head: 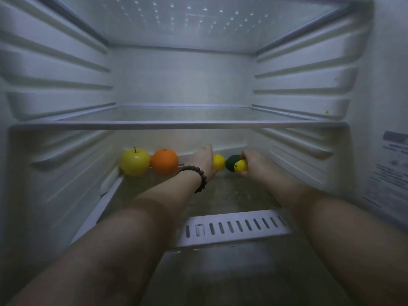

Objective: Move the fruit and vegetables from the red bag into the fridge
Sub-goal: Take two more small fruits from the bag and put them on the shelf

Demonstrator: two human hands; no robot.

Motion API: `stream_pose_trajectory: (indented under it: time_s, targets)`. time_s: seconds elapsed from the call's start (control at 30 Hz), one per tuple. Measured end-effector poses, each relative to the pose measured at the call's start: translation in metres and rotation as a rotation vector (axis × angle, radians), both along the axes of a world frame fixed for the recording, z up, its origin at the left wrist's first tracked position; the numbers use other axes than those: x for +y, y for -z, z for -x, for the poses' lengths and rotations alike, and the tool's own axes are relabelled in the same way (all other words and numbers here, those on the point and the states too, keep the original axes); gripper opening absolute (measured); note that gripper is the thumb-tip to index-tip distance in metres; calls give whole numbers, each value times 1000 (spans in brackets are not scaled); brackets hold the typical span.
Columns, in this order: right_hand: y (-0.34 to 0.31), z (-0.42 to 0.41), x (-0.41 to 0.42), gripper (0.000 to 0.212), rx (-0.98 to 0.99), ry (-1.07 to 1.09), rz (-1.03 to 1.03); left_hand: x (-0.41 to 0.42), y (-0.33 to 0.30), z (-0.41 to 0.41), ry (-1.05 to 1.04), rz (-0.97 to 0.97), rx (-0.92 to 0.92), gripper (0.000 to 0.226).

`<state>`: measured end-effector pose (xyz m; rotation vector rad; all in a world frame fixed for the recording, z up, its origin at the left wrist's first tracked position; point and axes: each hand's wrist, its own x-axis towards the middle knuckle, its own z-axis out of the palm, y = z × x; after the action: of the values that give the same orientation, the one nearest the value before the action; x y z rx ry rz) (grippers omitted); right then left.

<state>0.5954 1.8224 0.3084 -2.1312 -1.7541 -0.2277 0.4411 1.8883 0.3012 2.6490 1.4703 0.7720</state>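
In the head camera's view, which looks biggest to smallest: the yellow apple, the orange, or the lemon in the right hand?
Yellow apple and orange look about alike, too close to rank. The lemon looks smallest, though the right hand covers part of it.

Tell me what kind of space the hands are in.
Inside a fridge compartment, most likely: ribbed white side walls, a glass shelf, and fruit lined along the back, a yellow apple and an orange. The right hand holds a lemon.
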Motion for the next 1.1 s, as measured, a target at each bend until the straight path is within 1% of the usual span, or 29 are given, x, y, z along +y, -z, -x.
stream_pose_trajectory:
  time_s: [0.1,0.2,0.27,0.37,0.5,0.57,0.7,0.77,0.87,0.93,1.0,1.1]
  targets:
    - [-1,-2,2,38,19,8,-13,4,2,-8,-14,8,-11,26]
    - [2,-3,1,40,13,-17,-28,7,2,-10,-2,5,25,23]
    - [3,-3,-1,42,12,-31,-31,8,2,-7,6,2,44,28]
    - [2,1,-7,49,0,-34,-24,1,-1,4,24,-12,62,43]
    - [-3,15,-26,50,-7,-20,-86,-18,-8,26,23,-33,39,46]
    - [-6,23,-40,50,-17,-26,-117,-34,-12,38,13,-59,23,45]
    - [-7,43,-75,49,-33,-61,-204,-74,-17,61,0,-174,26,46]
    - [-8,56,-95,48,-35,-67,-255,-98,-15,74,1,-208,12,52]
    - [-12,79,-129,49,-25,-32,-237,-135,-11,92,-27,-269,-3,64]
    - [-10,94,-155,46,-18,-45,-260,-160,-12,106,-48,-253,-7,66]
    - [-5,111,-186,44,-7,-63,-326,-189,-16,120,-35,-212,-5,65]
    - [2,135,-230,47,4,-65,-356,-233,-18,135,-19,-270,-26,64]
